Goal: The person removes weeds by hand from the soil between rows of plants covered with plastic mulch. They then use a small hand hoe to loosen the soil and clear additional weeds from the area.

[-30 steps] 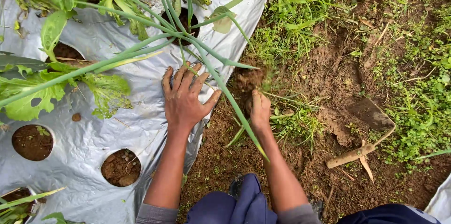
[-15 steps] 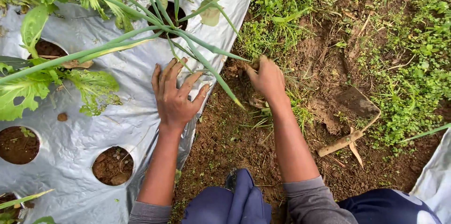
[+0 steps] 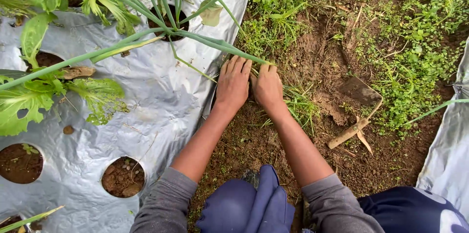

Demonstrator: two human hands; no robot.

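My left hand (image 3: 233,84) lies palm down, fingers straight, on the brown soil at the edge of a silver plastic sheet (image 3: 161,101). My right hand (image 3: 267,87) rests right beside it, touching it, with its fingertips buried in grass and soil (image 3: 254,135) so that I cannot see what they grip. A green onion plant (image 3: 168,27) grows from a hole in the sheet. One of its long leaves stretches across just beyond both sets of fingertips.
A small hand hoe (image 3: 359,110) with a wooden handle lies on the soil to the right. Leafy lettuce (image 3: 29,96) and round planting holes (image 3: 123,177) mark the sheet. Weeds (image 3: 415,62) cover the far ground. Another silver sheet (image 3: 449,150) borders the right.
My left hand has slid right off the sheet to the soil edge. My right hand has reached forward, then settled beside the left. The view has shifted right.
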